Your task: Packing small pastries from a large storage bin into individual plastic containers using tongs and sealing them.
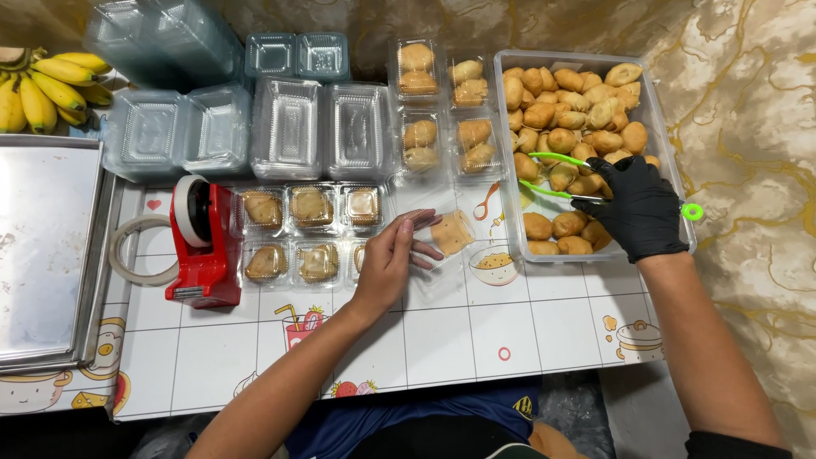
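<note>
My bare left hand [393,257] holds open a small clear plastic box [442,240] with one golden pastry [451,231] in it, on the tiled tabletop. My right hand [639,206], in a black glove, grips green tongs [557,177] whose tips reach into the big clear tub [513,208] of golden pastries [571,106]. The tong tips are among the pastries; nothing is lifted between them.
Closed boxes of pastries [310,229] lie in rows left of my hand, more filled boxes [444,106] behind. Empty clear boxes [246,127] stack at the back. A red tape dispenser [202,242], a metal tray [47,246] and bananas [42,85] are at left.
</note>
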